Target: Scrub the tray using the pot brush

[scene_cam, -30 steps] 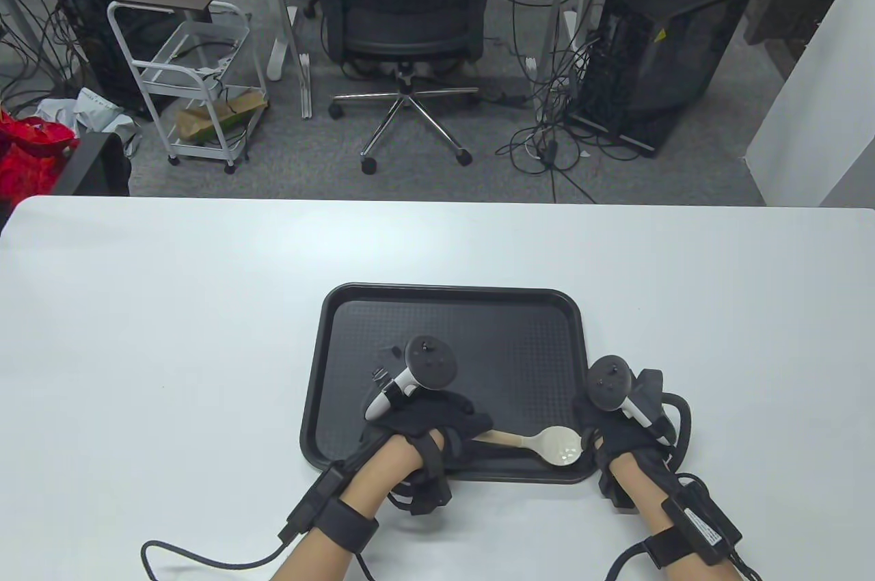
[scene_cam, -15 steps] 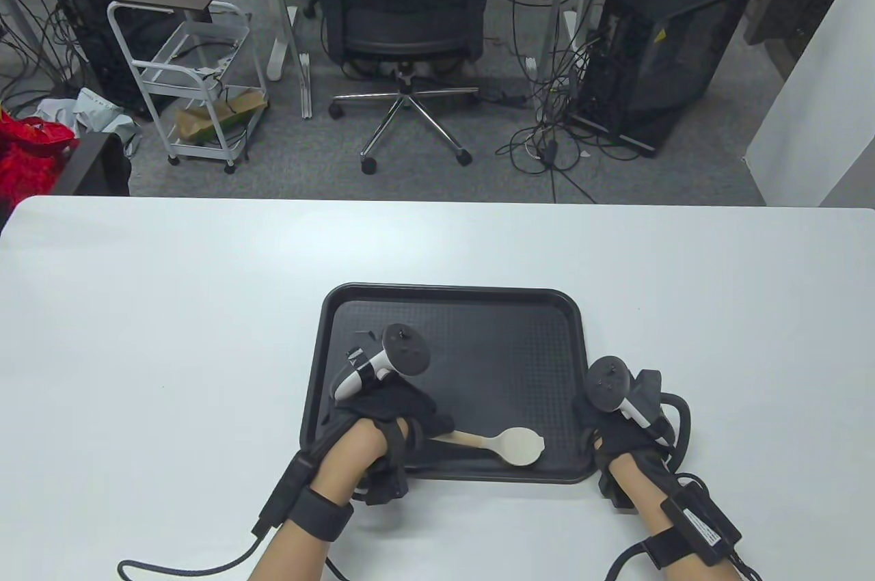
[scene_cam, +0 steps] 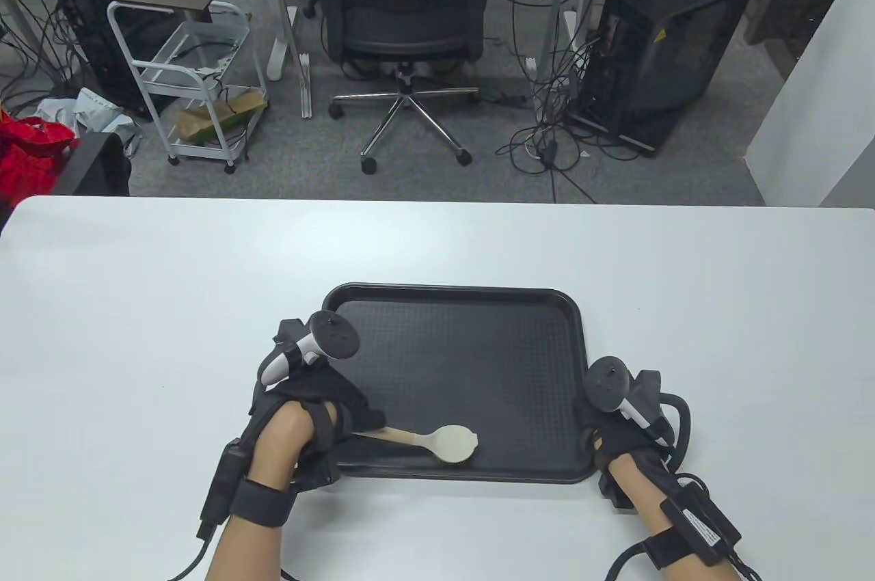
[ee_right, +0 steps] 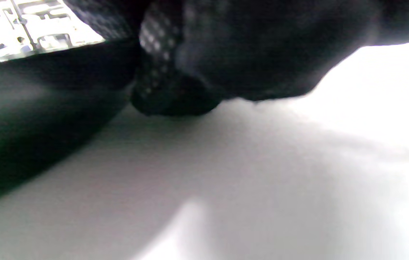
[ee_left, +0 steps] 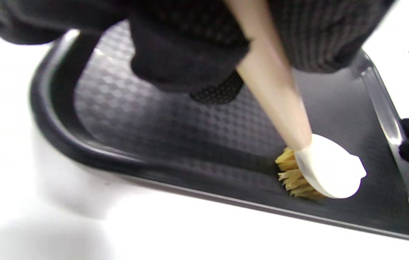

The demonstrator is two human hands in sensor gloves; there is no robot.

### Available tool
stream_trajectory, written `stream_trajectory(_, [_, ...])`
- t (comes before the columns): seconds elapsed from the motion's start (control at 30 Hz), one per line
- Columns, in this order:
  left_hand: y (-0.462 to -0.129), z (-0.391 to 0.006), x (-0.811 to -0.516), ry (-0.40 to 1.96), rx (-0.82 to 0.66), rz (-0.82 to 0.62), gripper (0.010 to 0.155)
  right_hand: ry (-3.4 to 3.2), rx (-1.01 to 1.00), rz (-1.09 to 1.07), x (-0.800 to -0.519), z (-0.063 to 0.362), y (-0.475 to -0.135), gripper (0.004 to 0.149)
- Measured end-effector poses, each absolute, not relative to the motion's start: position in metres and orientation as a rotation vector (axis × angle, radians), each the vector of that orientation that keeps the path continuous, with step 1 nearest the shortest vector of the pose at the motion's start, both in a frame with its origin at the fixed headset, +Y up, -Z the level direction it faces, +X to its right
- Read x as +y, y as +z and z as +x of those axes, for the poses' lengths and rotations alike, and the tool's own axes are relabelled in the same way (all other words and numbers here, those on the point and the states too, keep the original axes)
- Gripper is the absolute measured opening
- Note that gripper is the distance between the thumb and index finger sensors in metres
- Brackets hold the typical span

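A black textured tray (scene_cam: 478, 362) lies on the white table (scene_cam: 137, 307). My left hand (scene_cam: 328, 403) grips the wooden handle of a pot brush (scene_cam: 448, 442) at the tray's near left corner. The brush's pale round head lies on the tray floor near the front rim. In the left wrist view the tan bristles of the brush (ee_left: 320, 173) press on the tray (ee_left: 125, 119). My right hand (scene_cam: 615, 424) holds the tray's right rim near the front corner. The right wrist view shows gloved fingers (ee_right: 175, 94) against the tray's dark outer wall (ee_right: 38, 119).
The tray sits near the table's front edge, between my forearms. Glove cables trail off the front edge at both sides. Beyond the far edge stand an office chair (scene_cam: 403, 14), a white cart (scene_cam: 198, 82) and a computer tower (scene_cam: 656, 55).
My left hand has drawn the brush leftward along the tray's front strip, from near the right rim to left of the middle. My right hand has stayed on the right rim.
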State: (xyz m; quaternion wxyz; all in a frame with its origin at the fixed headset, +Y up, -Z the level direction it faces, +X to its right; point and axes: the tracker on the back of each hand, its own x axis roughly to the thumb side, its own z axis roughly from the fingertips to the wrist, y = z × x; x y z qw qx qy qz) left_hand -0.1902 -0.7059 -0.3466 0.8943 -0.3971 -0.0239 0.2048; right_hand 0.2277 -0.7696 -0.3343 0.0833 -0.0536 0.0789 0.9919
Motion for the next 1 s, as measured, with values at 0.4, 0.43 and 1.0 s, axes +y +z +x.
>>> stream_trajectory(0.4, [-0.337,-0.272,-0.702,0.521,0.151,-0.79,0.058,2.961,0.237,-0.16,-0.77,0.227,-0.334,0.058])
stream_trajectory(0.43, [-0.336,-0.279,-0.702,0.523,0.169,-0.783,0.058,2.961,0.237,-0.16,-0.77,0.228,-0.334,0.058])
stream_trajectory(1.0, [-0.314,-0.367,-0.698,0.857,0.238,-0.588,0.057,3.029,0.219,-0.172,-0.768,0.22,-0.336,0.058])
